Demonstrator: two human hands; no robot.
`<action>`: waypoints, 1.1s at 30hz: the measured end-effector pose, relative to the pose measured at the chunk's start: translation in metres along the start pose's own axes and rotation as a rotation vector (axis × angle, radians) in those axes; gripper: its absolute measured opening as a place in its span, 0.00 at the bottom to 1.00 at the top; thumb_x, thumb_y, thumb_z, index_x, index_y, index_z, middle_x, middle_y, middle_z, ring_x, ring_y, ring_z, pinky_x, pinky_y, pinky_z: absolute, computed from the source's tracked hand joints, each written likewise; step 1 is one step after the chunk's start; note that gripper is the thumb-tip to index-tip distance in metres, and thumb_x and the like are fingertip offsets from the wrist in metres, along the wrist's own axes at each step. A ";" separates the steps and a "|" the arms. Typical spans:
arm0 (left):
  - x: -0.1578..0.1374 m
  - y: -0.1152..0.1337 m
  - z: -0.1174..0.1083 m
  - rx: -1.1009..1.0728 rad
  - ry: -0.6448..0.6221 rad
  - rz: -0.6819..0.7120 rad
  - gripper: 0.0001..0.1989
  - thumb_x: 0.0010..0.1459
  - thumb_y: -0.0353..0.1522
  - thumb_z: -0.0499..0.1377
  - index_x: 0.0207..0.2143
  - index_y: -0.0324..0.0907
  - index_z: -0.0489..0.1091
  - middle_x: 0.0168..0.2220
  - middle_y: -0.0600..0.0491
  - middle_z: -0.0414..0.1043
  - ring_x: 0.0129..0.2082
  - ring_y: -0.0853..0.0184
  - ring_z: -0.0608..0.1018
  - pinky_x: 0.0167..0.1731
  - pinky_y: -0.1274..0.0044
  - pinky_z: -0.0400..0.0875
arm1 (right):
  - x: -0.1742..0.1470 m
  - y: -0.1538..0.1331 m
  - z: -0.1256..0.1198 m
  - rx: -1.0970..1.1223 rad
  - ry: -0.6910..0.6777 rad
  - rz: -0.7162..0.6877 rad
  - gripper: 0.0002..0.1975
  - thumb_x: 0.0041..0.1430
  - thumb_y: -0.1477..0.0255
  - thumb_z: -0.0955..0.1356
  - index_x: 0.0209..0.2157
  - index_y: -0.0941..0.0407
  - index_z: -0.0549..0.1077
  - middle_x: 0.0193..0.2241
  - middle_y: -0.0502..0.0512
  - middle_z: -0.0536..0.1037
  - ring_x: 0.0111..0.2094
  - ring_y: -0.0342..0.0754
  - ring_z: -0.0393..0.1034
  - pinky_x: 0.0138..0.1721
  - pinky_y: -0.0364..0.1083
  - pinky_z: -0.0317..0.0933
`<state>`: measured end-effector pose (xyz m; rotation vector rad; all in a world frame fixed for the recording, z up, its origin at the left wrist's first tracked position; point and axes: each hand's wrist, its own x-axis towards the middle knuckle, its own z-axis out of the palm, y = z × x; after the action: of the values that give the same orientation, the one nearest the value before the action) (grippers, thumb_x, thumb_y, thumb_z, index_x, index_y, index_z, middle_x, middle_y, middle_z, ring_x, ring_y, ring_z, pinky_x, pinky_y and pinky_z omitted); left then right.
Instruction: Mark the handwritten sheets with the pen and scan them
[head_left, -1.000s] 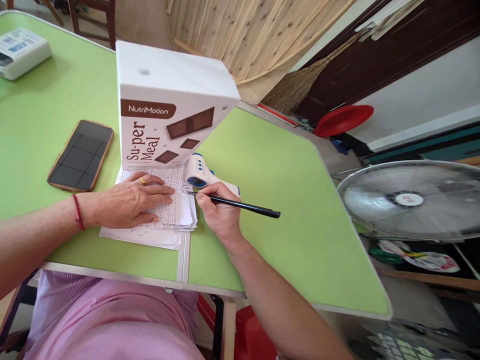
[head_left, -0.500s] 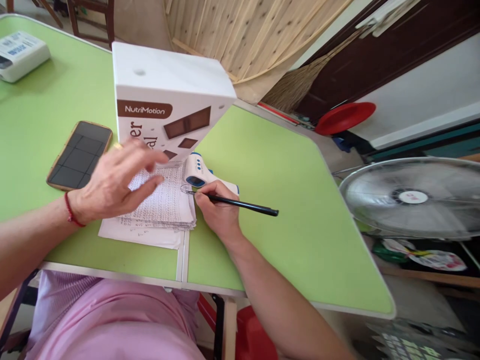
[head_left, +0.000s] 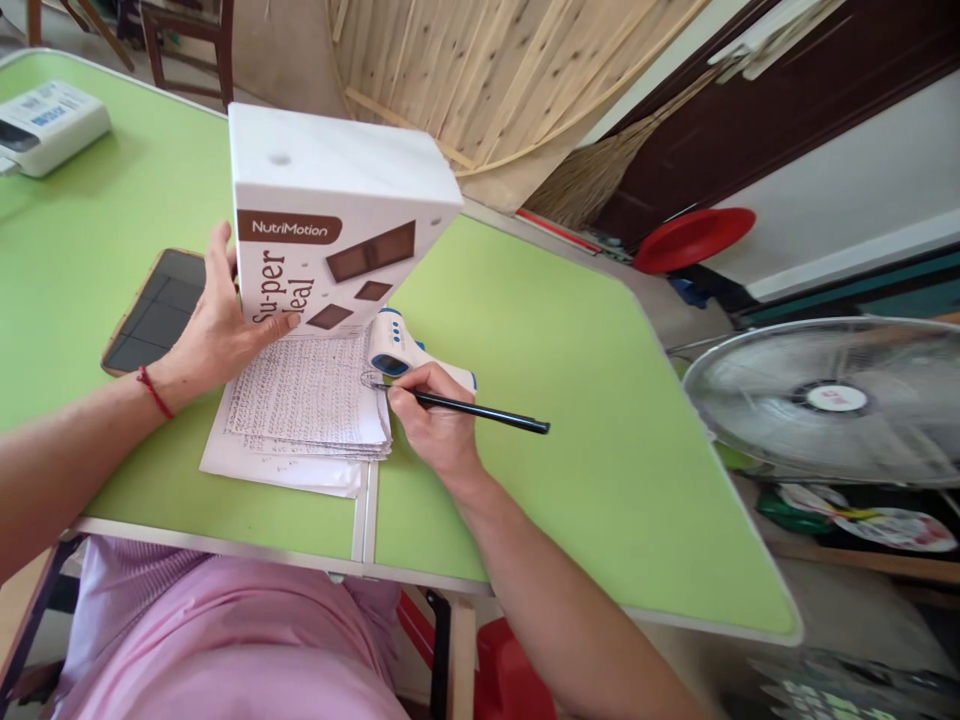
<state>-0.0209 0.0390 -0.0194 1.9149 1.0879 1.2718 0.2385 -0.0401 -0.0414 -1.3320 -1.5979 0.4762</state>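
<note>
My left hand [head_left: 225,325] grips the lower left edge of a white box [head_left: 345,160] with a brown "NutriMotion" label, thumb on its front and fingers round the side. The box stands upright at the back of a stack of handwritten sheets [head_left: 307,405]. A black pen [head_left: 487,410] is held in my right hand [head_left: 439,420], its tip at the sheets' right edge by a small scribbled mark. Just behind that hand lies a white and blue infrared thermometer [head_left: 394,345], partly covered by my fingers. A phone [head_left: 157,310] lies left of the box, partly behind my left hand.
The green table [head_left: 570,480] has a metal seam down its middle. A white device [head_left: 52,125] with a plug or cable sits at the far left. Beyond the right edge stand a fan [head_left: 832,400] and a red basin [head_left: 694,240]. A wooden chair [head_left: 187,45] is behind.
My left hand has moved from hovering in front of the box, above the sheets, to its left edge and closed on it. My right hand and pen have barely moved.
</note>
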 end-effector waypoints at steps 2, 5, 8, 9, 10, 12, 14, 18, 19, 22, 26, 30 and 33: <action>0.000 -0.002 -0.001 0.038 -0.034 0.001 0.47 0.48 0.50 0.71 0.62 0.42 0.53 0.63 0.42 0.57 0.66 0.44 0.59 0.66 0.51 0.56 | 0.000 -0.001 0.000 -0.006 -0.004 -0.004 0.06 0.52 0.70 0.66 0.23 0.53 0.67 0.17 0.44 0.69 0.17 0.41 0.60 0.20 0.42 0.59; 0.001 -0.003 -0.002 0.050 -0.025 -0.005 0.43 0.49 0.46 0.72 0.60 0.41 0.56 0.63 0.42 0.56 0.67 0.42 0.57 0.67 0.49 0.52 | 0.001 -0.002 -0.001 -0.026 -0.004 0.012 0.06 0.52 0.69 0.66 0.23 0.53 0.67 0.17 0.44 0.70 0.18 0.41 0.61 0.20 0.42 0.58; 0.002 0.000 -0.002 0.063 -0.028 -0.016 0.40 0.51 0.43 0.70 0.60 0.42 0.56 0.63 0.42 0.56 0.67 0.43 0.57 0.67 0.48 0.52 | 0.001 -0.003 -0.001 -0.030 -0.014 0.021 0.06 0.52 0.69 0.66 0.23 0.52 0.66 0.16 0.44 0.69 0.18 0.42 0.60 0.20 0.42 0.58; 0.001 0.000 -0.002 0.070 -0.032 -0.019 0.39 0.52 0.42 0.70 0.60 0.42 0.55 0.63 0.42 0.56 0.67 0.43 0.57 0.66 0.47 0.52 | 0.001 -0.003 -0.001 -0.025 -0.018 0.019 0.06 0.52 0.70 0.66 0.23 0.53 0.66 0.17 0.44 0.69 0.17 0.42 0.60 0.20 0.43 0.58; 0.001 0.001 -0.001 0.076 -0.035 -0.023 0.38 0.52 0.42 0.69 0.60 0.42 0.55 0.63 0.42 0.56 0.67 0.43 0.57 0.66 0.47 0.53 | 0.001 -0.003 -0.001 -0.019 -0.019 0.018 0.06 0.52 0.70 0.66 0.23 0.53 0.66 0.17 0.44 0.69 0.17 0.42 0.60 0.20 0.43 0.58; 0.001 0.000 -0.001 0.080 -0.034 -0.023 0.37 0.53 0.42 0.69 0.60 0.43 0.56 0.63 0.43 0.56 0.66 0.43 0.58 0.66 0.46 0.53 | 0.001 -0.003 -0.001 -0.009 -0.016 0.021 0.05 0.51 0.71 0.67 0.23 0.53 0.66 0.16 0.44 0.68 0.17 0.42 0.60 0.19 0.43 0.57; 0.000 -0.003 -0.002 0.074 -0.032 -0.009 0.38 0.53 0.42 0.69 0.60 0.44 0.56 0.62 0.44 0.57 0.66 0.43 0.58 0.66 0.46 0.53 | 0.001 -0.004 -0.002 -0.002 -0.012 0.038 0.04 0.50 0.71 0.67 0.23 0.53 0.67 0.17 0.44 0.69 0.17 0.41 0.60 0.19 0.42 0.57; 0.001 -0.010 -0.002 0.055 -0.037 0.045 0.39 0.52 0.43 0.70 0.61 0.47 0.57 0.62 0.44 0.60 0.67 0.42 0.57 0.66 0.46 0.53 | -0.002 -0.006 -0.006 0.019 0.007 0.053 0.02 0.51 0.72 0.68 0.27 0.53 0.69 0.19 0.44 0.70 0.17 0.41 0.61 0.18 0.42 0.58; 0.001 -0.010 -0.002 0.052 -0.040 0.054 0.39 0.52 0.43 0.70 0.61 0.47 0.57 0.61 0.44 0.60 0.67 0.42 0.57 0.66 0.46 0.53 | -0.003 -0.008 -0.008 0.010 0.023 0.035 0.02 0.52 0.73 0.68 0.28 0.53 0.70 0.20 0.44 0.72 0.18 0.41 0.62 0.19 0.42 0.59; 0.001 -0.008 -0.003 0.058 -0.046 0.057 0.38 0.52 0.45 0.69 0.61 0.47 0.57 0.61 0.44 0.61 0.67 0.42 0.57 0.66 0.45 0.53 | -0.005 -0.013 -0.016 -0.062 0.058 -0.134 0.04 0.55 0.75 0.69 0.33 0.53 0.73 0.25 0.47 0.76 0.22 0.42 0.68 0.24 0.44 0.65; 0.001 0.000 -0.004 0.088 -0.060 0.024 0.36 0.54 0.45 0.68 0.60 0.48 0.57 0.61 0.47 0.61 0.66 0.43 0.58 0.65 0.44 0.54 | -0.005 -0.022 -0.030 -0.167 0.046 -0.398 0.04 0.62 0.74 0.67 0.38 0.52 0.74 0.34 0.53 0.78 0.35 0.48 0.75 0.35 0.48 0.72; 0.002 0.005 -0.005 0.076 -0.074 -0.001 0.36 0.54 0.46 0.68 0.59 0.46 0.59 0.61 0.49 0.62 0.66 0.43 0.58 0.64 0.43 0.53 | -0.005 -0.026 -0.038 -0.236 -0.032 -0.427 0.08 0.66 0.73 0.65 0.43 0.52 0.74 0.37 0.56 0.79 0.40 0.51 0.76 0.40 0.52 0.73; 0.003 0.006 -0.005 0.086 -0.082 -0.001 0.35 0.54 0.47 0.67 0.59 0.44 0.60 0.61 0.49 0.62 0.66 0.45 0.58 0.65 0.44 0.52 | -0.006 -0.024 -0.035 -0.238 -0.176 -0.406 0.10 0.66 0.69 0.67 0.48 0.52 0.75 0.33 0.55 0.80 0.33 0.50 0.74 0.33 0.51 0.72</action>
<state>-0.0234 0.0385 -0.0113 2.0114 1.1170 1.1527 0.2551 -0.0625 -0.0093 -1.1140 -2.0630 0.1595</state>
